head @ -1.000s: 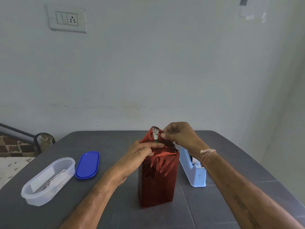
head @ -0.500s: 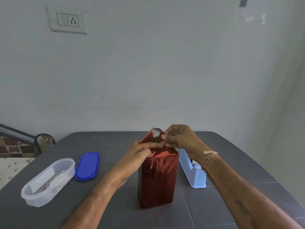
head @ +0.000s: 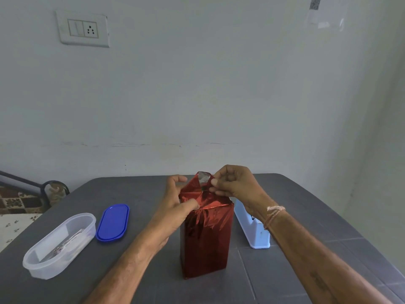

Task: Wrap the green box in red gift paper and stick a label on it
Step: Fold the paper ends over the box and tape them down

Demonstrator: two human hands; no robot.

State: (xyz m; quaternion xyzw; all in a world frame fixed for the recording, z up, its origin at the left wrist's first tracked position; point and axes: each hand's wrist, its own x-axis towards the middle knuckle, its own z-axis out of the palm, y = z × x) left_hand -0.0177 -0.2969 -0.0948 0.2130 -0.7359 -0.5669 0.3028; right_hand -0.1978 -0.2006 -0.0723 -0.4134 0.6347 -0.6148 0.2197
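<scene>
The box (head: 206,244) stands upright on the grey bench (head: 306,216), in the middle and near the person, and its sides are fully covered by the shiny red paper (head: 194,190). At the top the paper is folded inward, and one pointed flap (head: 204,178) stands up at the far side and shows its silver inner face. The left hand (head: 173,209) holds the top left corner of the box: its thumb presses the folded paper down on the near edge, and its other fingers (head: 179,179) are curled behind the far left side. The right hand (head: 237,183) is at the top right of the box and pinches the edge of the flap between the thumb and the first fingers, with a narrow grip. A thread band (head: 275,212) is around the right wrist. A light blue tape holder (head: 252,230) stands just beside the box on its right. To the left, well apart from the box, a blue lid (head: 112,222) lies flat, and a clear oval container (head: 59,244) is further left with some small things inside that I cannot tell. A switch plate (head: 83,29) is on the far wall.
</scene>
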